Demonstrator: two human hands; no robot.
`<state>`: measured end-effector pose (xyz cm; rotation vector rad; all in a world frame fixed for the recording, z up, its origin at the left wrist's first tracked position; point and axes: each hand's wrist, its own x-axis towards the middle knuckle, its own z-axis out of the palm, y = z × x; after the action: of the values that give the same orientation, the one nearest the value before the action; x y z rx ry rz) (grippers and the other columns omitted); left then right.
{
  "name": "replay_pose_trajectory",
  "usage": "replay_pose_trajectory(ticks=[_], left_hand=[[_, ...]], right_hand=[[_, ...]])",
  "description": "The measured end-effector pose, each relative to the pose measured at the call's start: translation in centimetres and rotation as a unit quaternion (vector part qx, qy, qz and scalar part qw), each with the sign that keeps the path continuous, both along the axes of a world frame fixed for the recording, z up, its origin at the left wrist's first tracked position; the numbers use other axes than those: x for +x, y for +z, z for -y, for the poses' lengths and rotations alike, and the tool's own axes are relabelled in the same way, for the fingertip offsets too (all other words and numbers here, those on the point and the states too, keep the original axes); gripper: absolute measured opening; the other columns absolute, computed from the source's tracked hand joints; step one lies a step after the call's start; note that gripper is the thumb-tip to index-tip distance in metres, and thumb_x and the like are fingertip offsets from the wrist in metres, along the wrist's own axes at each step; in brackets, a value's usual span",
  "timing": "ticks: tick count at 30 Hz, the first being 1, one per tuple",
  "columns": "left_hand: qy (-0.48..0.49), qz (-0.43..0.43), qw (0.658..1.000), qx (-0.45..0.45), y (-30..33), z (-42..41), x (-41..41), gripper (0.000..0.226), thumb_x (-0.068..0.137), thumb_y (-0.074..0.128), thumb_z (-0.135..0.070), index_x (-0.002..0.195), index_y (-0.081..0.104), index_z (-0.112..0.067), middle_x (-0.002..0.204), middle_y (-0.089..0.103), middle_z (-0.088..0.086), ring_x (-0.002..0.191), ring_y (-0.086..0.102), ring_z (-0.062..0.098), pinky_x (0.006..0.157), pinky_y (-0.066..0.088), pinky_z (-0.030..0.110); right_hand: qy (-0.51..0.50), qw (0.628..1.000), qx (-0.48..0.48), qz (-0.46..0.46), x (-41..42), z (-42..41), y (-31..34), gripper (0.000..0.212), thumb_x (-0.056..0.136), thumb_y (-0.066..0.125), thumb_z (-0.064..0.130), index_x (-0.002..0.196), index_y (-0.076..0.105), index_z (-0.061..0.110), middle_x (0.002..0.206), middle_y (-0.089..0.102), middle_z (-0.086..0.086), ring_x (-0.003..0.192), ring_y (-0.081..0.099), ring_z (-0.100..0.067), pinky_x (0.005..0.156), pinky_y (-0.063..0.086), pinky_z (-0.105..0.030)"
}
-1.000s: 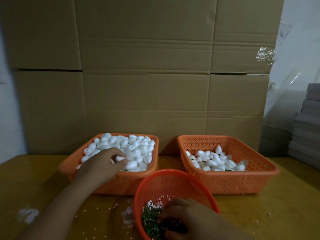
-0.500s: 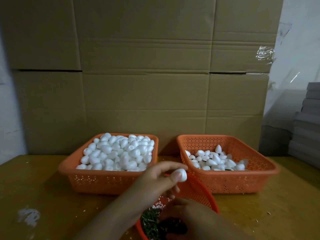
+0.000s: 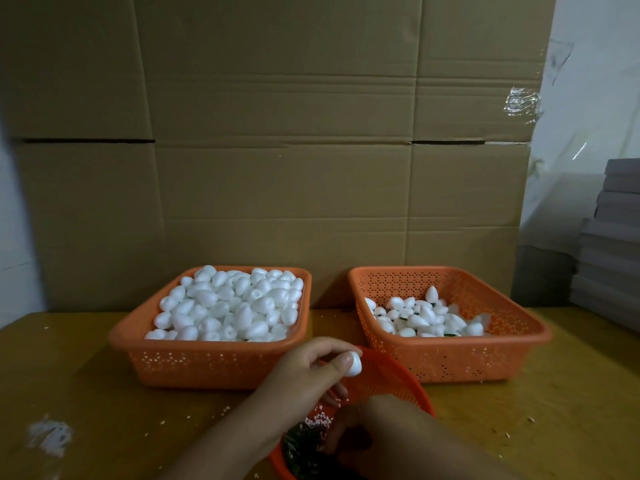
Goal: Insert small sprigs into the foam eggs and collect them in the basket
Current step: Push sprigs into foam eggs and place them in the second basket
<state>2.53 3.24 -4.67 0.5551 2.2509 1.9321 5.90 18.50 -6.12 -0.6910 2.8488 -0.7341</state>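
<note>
We hold one foam egg (image 3: 353, 364) pinched in the fingers (image 3: 341, 362) of our left hand (image 3: 304, 372), over the round strainer (image 3: 391, 379). Its long axis looks roughly upright. The sprigs (image 3: 301, 448) lie below and toward us, where our right hand (image 3: 377, 434) digs among them; whether its fingers grip one we cannot tell. The right hand is nearer the sprigs. The finished basket (image 3: 450, 355) sits right on the desk (image 3: 69, 375).

A yellowish wooden desk (image 3: 86, 393) fills the lower frame. On it sit two rectangular orange baskets (image 3: 214, 362) (image 3: 460, 358) mid-frame, a round orange basket (image 3: 391, 379) at bottom centre, and white crumbs (image 3: 50, 436) lower left.
</note>
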Motion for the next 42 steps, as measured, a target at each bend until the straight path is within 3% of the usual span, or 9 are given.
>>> replay_pose_trajectory(ticks=[5, 8, 15, 20, 25, 29, 34, 37, 42], left_hand=[[0.011, -0.005, 1.0, -0.01, -0.2, 0.2, -0.2, 0.015, 0.093, 0.061, -0.024, 0.098, 0.075, -0.03, 0.086, 0.074, -0.011, 0.072, 0.064, 0.0, 0.062, 0.046, 0.013], [0.024, 0.004, 1.0, 0.004, -0.2, 0.4, -0.4, 0.017, 0.094, 0.061, -0.025, 0.095, 0.075, -0.034, 0.088, 0.074, -0.01, 0.076, 0.066, 0.0, 0.063, 0.048, 0.013], [0.041, 0.021, 0.997, 0.064, -0.3, 0.3, -0.7, 0.014, 0.093, 0.063, -0.019, 0.102, 0.073, -0.024, 0.096, 0.075, -0.005, 0.089, 0.071, 0.01, 0.081, 0.057, 0.03], [0.029, 0.028, 0.993, 0.108, -0.3, 0.3, -0.7, 0.021, 0.091, 0.065, -0.006, 0.111, 0.063, -0.011, 0.105, 0.074, 0.008, 0.089, 0.072, 0.014, 0.072, 0.056, 0.022], [0.008, 0.0, 0.991, 0.135, -0.6, 0.5, -0.8, 0.027, 0.09, 0.063, 0.002, 0.113, 0.056, -0.011, 0.109, 0.071, 0.01, 0.1, 0.071, 0.022, 0.08, 0.058, 0.029], [0.008, -0.05, 0.994, 0.094, -0.7, 0.4, -0.7, 0.04, 0.087, 0.067, 0.002, 0.116, 0.062, -0.026, 0.101, 0.071, -0.003, 0.098, 0.07, 0.017, 0.082, 0.058, 0.03], [0.036, -0.092, 0.995, 0.026, -0.7, 0.4, -0.6, 0.035, 0.081, 0.075, -0.005, 0.095, 0.069, -0.037, 0.096, 0.068, -0.016, 0.089, 0.066, 0.005, 0.08, 0.055, 0.023], [0.028, -0.106, 0.994, 0.02, -0.5, 0.3, -0.4, 0.029, 0.079, 0.079, -0.011, 0.09, 0.067, -0.035, 0.09, 0.068, -0.017, 0.079, 0.062, 0.003, 0.072, 0.051, 0.017], [0.034, -0.105, 0.994, 0.016, -0.5, 0.1, -0.4, 0.024, 0.068, 0.079, -0.039, 0.084, 0.061, -0.036, 0.086, 0.067, -0.009, 0.076, 0.062, 0.011, 0.074, 0.053, 0.026]], right_hand=[[-0.062, 0.993, -0.066, -0.081, -0.4, -0.2, 0.3, 0.024, 0.085, 0.063, 0.02, 0.097, 0.072, 0.038, 0.095, 0.067, 0.023, 0.094, 0.06, 0.009, 0.08, 0.043, -0.005], [-0.061, 0.986, -0.136, -0.078, -0.5, -0.3, 0.4, 0.03, 0.081, 0.063, 0.01, 0.089, 0.074, 0.036, 0.095, 0.07, 0.019, 0.092, 0.062, 0.007, 0.084, 0.049, -0.016], [-0.067, 0.962, -0.252, -0.078, -0.8, -0.8, 1.2, 0.039, 0.08, 0.061, -0.008, 0.076, 0.074, 0.029, 0.083, 0.074, 0.013, 0.08, 0.067, 0.001, 0.077, 0.05, -0.014], [-0.051, 0.985, -0.151, -0.061, -0.6, -0.6, 0.7, 0.025, 0.082, 0.07, 0.017, 0.079, 0.07, 0.042, 0.088, 0.067, 0.03, 0.085, 0.063, 0.008, 0.077, 0.046, -0.009], [-0.027, 0.996, -0.042, -0.075, 0.0, -0.2, 0.7, 0.037, 0.082, 0.068, 0.034, 0.094, 0.052, 0.065, 0.08, 0.045, 0.059, 0.088, 0.046, 0.031, 0.074, 0.035, 0.006], [-0.03, 0.997, -0.021, -0.072, 0.1, -0.1, 0.7, 0.032, 0.082, 0.068, 0.04, 0.098, 0.055, 0.063, 0.088, 0.056, 0.047, 0.09, 0.053, 0.021, 0.078, 0.04, 0.001], [-0.029, 0.997, -0.02, -0.072, 0.1, -0.1, 0.7, 0.024, 0.083, 0.067, 0.039, 0.1, 0.064, 0.056, 0.108, 0.065, 0.029, 0.098, 0.058, 0.011, 0.085, 0.044, -0.007], [-0.032, 0.997, -0.015, -0.069, 0.1, -0.1, 0.7, 0.02, 0.085, 0.067, 0.038, 0.099, 0.068, 0.052, 0.112, 0.065, 0.029, 0.103, 0.058, 0.009, 0.089, 0.044, -0.009], [-0.035, 0.998, -0.008, -0.054, 0.1, 0.0, 0.9, 0.019, 0.087, 0.066, 0.034, 0.1, 0.071, 0.046, 0.115, 0.066, 0.024, 0.106, 0.059, 0.005, 0.093, 0.045, -0.013]])
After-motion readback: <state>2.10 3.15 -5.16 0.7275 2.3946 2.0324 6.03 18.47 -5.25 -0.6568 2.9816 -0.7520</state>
